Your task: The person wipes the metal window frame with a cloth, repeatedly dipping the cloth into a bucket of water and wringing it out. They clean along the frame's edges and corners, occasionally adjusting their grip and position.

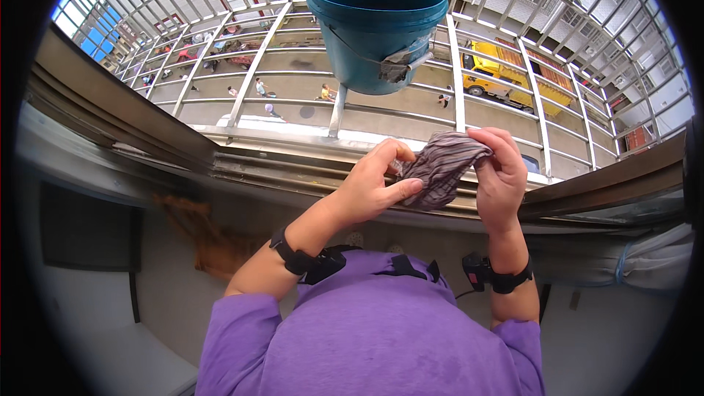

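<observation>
Both hands' fingers [400, 152] pinched shut on striped grey cloth [440, 167], below teal bucket [377, 22].

Upper-floor home window: metal security grille [242, 81] overlooking a street [293, 88].

Both forearms raised from below, left hand [374, 183] fingers curled (thumb extended), right hand [502, 176] fingers pinched shut

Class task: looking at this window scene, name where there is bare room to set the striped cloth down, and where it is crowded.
Bare: the window sill track left of the left hand. Crowded: the middle, where both hands, the right hand too, hold the striped cloth under the blue bucket.
</observation>
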